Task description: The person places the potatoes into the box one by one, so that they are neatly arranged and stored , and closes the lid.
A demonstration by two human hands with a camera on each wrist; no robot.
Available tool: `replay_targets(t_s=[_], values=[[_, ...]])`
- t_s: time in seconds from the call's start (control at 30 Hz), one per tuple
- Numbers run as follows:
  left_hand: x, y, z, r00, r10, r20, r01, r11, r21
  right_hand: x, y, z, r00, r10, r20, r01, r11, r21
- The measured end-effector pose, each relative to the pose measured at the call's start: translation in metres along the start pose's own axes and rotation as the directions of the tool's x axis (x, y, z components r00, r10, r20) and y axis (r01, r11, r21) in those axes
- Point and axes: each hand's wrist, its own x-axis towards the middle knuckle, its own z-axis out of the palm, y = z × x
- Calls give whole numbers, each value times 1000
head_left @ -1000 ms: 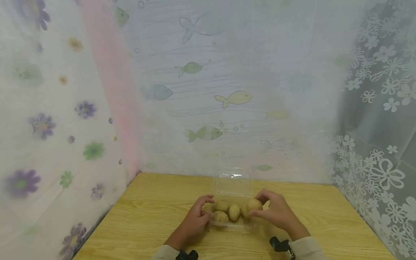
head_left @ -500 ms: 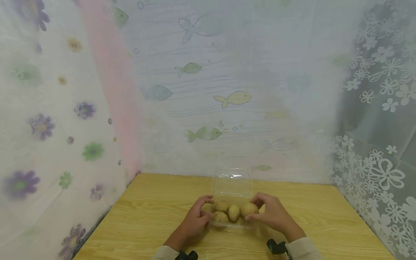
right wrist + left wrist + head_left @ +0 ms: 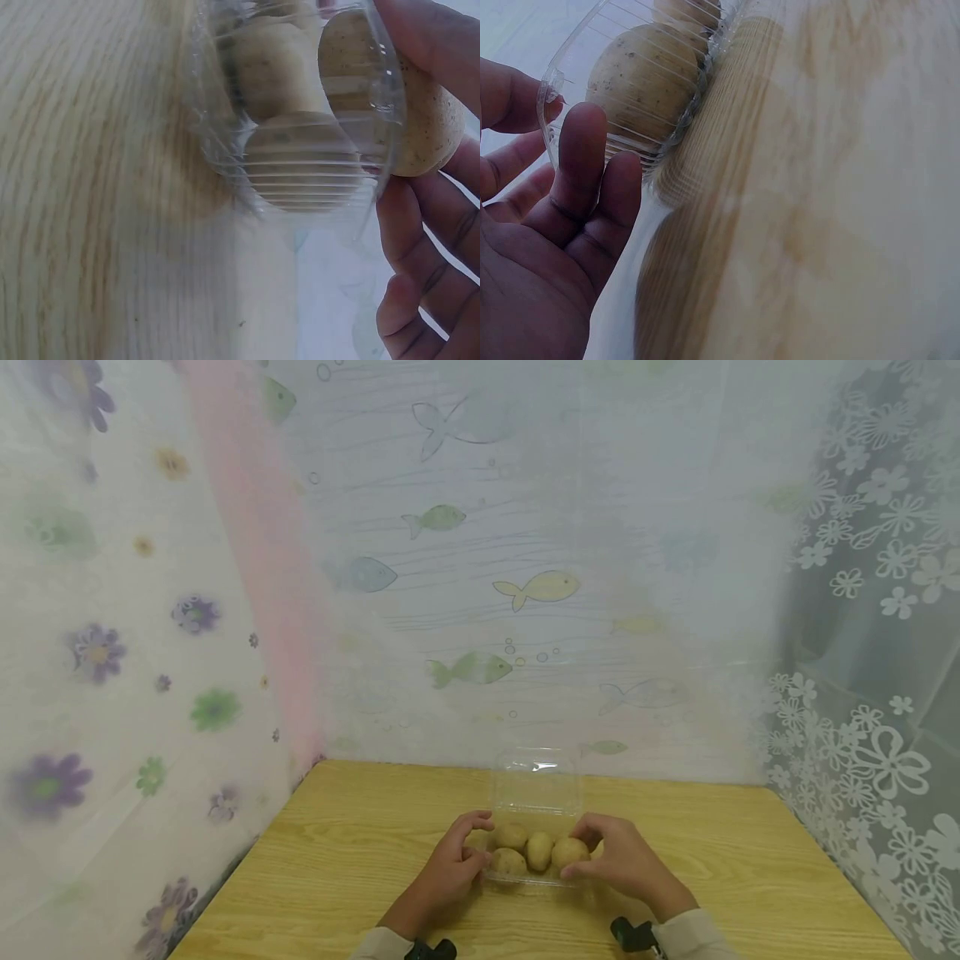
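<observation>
In the head view a clear plastic clamshell box (image 3: pixel 525 882) sits on the table, its lid (image 3: pixel 536 783) raised at the back. Two potatoes, a rear one (image 3: pixel 512 836) and a front one (image 3: pixel 508 862), lie in its left half, beside an upright-looking middle potato (image 3: pixel 539 852). My right hand (image 3: pixel 632 864) pinches another potato (image 3: pixel 570 852) between thumb and fingers over the right half. The right wrist view has this potato (image 3: pixel 431 124) partly above the rim, with a lower potato (image 3: pixel 300 161) beneath it. My left hand (image 3: pixel 450 862) holds the box's left end by the rim.
The wood-grain table (image 3: pixel 360 827) reaches back to a hanging curtain printed with fish (image 3: pixel 540 585). Flowered sheets hang at the left (image 3: pixel 150 710) and right (image 3: pixel 885 777). Dark wrist cameras show near both sleeves.
My right hand has moved left and slightly down with its potato, from the box's right edge to close beside the middle potato. The left hand and the box stay in place.
</observation>
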Motion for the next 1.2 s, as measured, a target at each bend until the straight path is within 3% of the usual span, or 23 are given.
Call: replay_targets(t_s=[0.53, 0.73, 1.2], values=[[-5, 3, 4, 1000, 6, -12, -6, 1000, 4, -2, -5, 2, 999, -34, 34, 36, 997, -63], [-6, 5, 6, 1000, 2, -16, -2, 1000, 3, -4, -7, 2, 996, -84, 38, 85, 996, -34], [-9, 6, 10, 1000, 7, -14, -7, 1000, 25, -7, -4, 4, 994, -85, 70, 86, 996, -8]])
